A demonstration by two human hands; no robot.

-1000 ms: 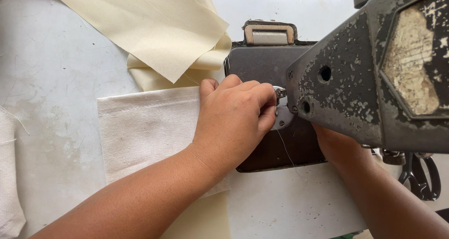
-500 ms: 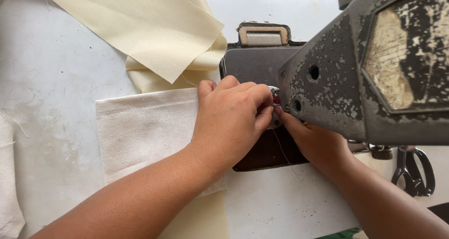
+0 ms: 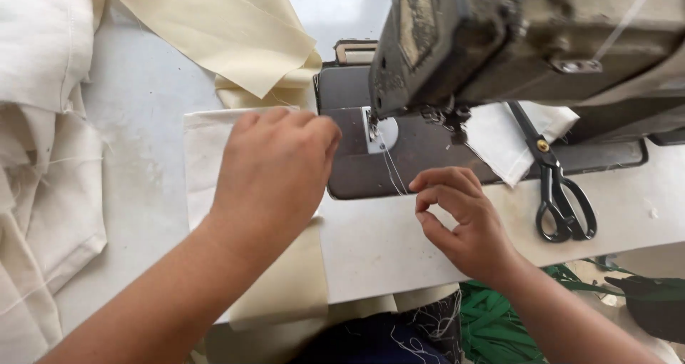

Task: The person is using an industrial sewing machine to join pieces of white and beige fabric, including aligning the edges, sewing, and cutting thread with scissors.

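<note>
White bench (image 3: 399, 243) carries a worn grey sewing machine (image 3: 514, 43). Left hand (image 3: 275, 168), grip released, lies flat on white rectangular cloth (image 3: 203, 157) left of the machine. Right hand (image 3: 464, 221) pinches fine white thread (image 3: 391, 175) below the needle. Risk: a hard tug could snap the thread.

Worn oval beige badge plate (image 3: 417, 22) on sewing machine head (image 3: 528, 43), facing left
</note>
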